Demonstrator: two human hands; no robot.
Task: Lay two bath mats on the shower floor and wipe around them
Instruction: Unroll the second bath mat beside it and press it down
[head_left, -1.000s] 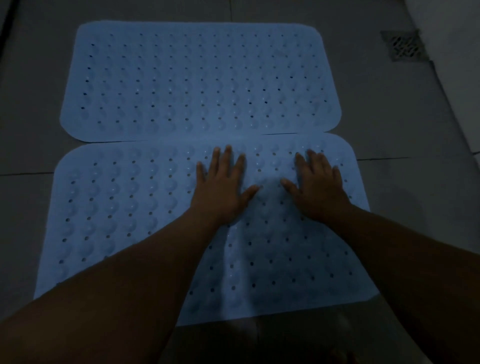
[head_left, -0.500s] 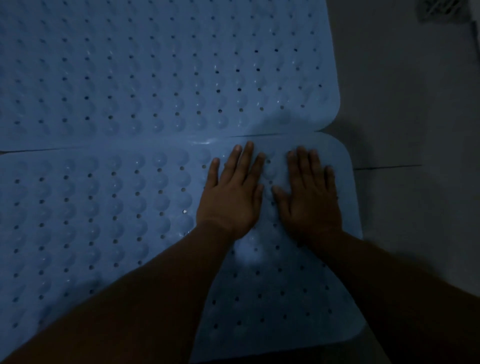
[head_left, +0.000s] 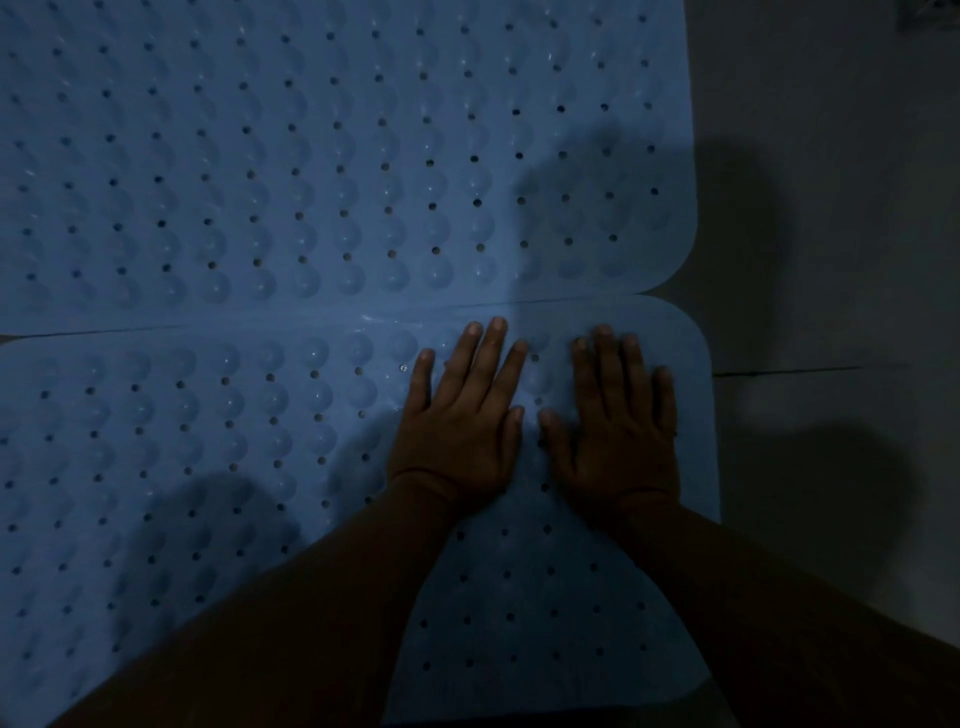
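Both bare forearms reach forward from the bottom of the view onto the near pale blue rubber bath mat with rows of holes and bumps (head_left: 208, 467). The left hand (head_left: 462, 415) lies palm down, fingers straight and slightly spread, grasping nothing. The right hand (head_left: 618, 421) lies flat just beside it, thumbs nearly meeting, near the mat's far right corner. The far matching blue perforated mat (head_left: 311, 156) meets the near one edge to edge on the grey tiled shower floor (head_left: 831, 260)
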